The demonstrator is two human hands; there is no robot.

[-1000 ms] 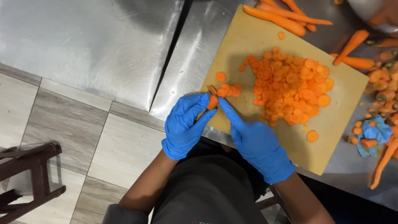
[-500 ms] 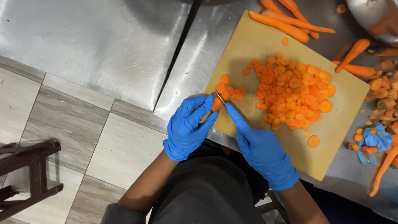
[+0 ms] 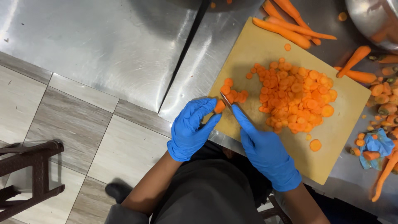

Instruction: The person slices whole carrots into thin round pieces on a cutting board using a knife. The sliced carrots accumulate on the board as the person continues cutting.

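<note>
As short orange carrot stub (image 3: 219,106) is stiff, light, wet-slick: left hand (image 3: 191,129) grip pinches its end; right hand (image 3: 265,150) grip closed around thin steel knife (image 3: 226,100), forefinger along spine.

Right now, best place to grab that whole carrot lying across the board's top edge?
Grip the long carrot at its thick left end, coming from above. It lies flat on the cutting board with that end clear, while the thin tip at right runs in against other carrots.
</note>
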